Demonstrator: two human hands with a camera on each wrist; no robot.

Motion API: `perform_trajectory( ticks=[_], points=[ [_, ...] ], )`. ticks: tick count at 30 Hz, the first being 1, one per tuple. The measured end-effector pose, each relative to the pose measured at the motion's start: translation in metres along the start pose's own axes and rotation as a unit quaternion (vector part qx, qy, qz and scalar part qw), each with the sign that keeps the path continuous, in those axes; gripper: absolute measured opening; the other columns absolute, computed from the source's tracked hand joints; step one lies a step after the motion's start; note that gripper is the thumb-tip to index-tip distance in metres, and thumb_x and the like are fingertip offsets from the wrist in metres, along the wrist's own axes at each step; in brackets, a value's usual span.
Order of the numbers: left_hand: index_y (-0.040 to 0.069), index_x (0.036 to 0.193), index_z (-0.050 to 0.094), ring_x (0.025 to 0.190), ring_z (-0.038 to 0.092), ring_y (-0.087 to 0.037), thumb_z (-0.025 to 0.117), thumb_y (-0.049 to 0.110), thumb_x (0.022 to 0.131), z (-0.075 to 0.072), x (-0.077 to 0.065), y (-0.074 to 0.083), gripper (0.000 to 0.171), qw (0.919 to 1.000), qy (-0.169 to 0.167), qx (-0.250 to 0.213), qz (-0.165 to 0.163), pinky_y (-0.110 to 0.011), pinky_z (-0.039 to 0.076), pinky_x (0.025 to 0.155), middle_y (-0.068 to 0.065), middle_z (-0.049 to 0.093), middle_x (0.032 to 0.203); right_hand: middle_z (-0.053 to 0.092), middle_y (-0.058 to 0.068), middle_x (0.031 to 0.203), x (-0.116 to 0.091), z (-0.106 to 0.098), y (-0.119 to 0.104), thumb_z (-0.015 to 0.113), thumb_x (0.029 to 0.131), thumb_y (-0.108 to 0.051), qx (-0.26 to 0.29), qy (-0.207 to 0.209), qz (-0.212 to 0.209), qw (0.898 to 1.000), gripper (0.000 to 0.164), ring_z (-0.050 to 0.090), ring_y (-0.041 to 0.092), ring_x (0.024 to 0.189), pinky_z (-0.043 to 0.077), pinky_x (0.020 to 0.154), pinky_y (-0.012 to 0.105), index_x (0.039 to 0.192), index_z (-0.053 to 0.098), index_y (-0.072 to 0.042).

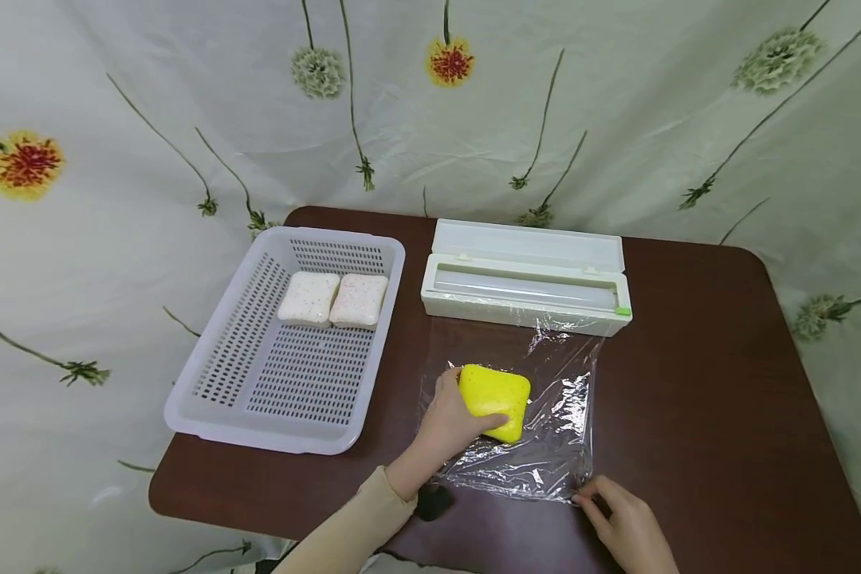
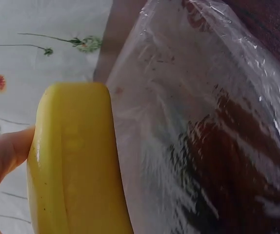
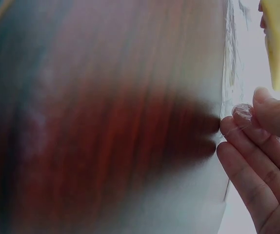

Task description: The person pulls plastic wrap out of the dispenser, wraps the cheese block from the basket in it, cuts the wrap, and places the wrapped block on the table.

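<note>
My left hand (image 1: 450, 414) grips a yellow block with rounded corners (image 1: 493, 392), thumb across its near side. The block is over a sheet of clear plastic wrap (image 1: 545, 446); in the left wrist view its thick yellow side (image 2: 81, 161) stands beside the crinkled film (image 2: 203, 122). At the sheet's near right corner, my right hand (image 1: 620, 518) pinches the film between thumb and fingertips. The right wrist view shows a bunched bit of film (image 3: 243, 112) at those fingertips. The sheet runs out from a white wrap dispenser box (image 1: 524, 315) with its lid raised.
A white perforated basket (image 1: 258, 434) stands on the left of the dark brown table (image 1: 717, 399). Inside it, at the far end, are a white speckled block (image 1: 308, 297) and a pinkish speckled block (image 1: 359, 300). Behind the table hangs a flower-print cloth (image 1: 617, 104).
</note>
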State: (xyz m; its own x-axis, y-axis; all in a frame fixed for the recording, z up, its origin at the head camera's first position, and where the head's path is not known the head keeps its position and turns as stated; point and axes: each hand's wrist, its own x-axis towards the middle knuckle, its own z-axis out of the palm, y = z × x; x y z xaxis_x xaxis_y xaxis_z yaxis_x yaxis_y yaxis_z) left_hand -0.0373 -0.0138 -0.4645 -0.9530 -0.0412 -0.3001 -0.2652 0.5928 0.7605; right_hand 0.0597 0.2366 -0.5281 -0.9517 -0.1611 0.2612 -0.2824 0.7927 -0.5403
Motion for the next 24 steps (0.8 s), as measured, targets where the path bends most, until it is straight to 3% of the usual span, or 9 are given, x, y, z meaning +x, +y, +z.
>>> perform_trajectory(
  ticks=[4,11,24],
  points=[
    [-0.003,0.139,0.033,0.089,0.056,-0.027,0.087,0.033,0.068,0.012,0.004,0.001,0.096,0.9997,0.011,0.020,0.009,-0.039,0.050,0.070,-0.016,0.047,0.116,0.065,-0.017,0.072,0.000,-0.001,-0.002,0.087,0.064,0.003,0.003,-0.006,0.007,1.000,0.041,0.044,-0.012,0.062,0.040,0.051,0.017,0.076,0.060,-0.024],
    [-0.002,0.141,0.033,0.091,0.059,-0.030,0.090,0.040,0.065,0.029,0.009,0.000,0.103,0.9980,0.024,0.056,-0.016,-0.042,0.054,0.074,-0.019,0.049,0.120,0.062,-0.020,0.071,0.000,0.001,-0.001,0.089,0.062,0.001,-0.006,0.004,0.004,1.000,0.041,0.041,-0.010,0.061,0.036,0.054,0.011,0.075,0.060,-0.024],
    [-0.003,0.138,0.035,0.104,0.048,-0.030,0.092,0.039,0.064,0.042,0.005,-0.003,0.103,0.9954,0.040,0.086,-0.013,-0.043,0.051,0.082,-0.018,0.048,0.115,0.061,-0.019,0.071,-0.001,0.002,-0.002,0.089,0.063,0.001,-0.013,0.001,0.022,1.000,0.041,0.040,-0.010,0.061,0.039,0.052,0.016,0.075,0.059,-0.025]
  ],
)
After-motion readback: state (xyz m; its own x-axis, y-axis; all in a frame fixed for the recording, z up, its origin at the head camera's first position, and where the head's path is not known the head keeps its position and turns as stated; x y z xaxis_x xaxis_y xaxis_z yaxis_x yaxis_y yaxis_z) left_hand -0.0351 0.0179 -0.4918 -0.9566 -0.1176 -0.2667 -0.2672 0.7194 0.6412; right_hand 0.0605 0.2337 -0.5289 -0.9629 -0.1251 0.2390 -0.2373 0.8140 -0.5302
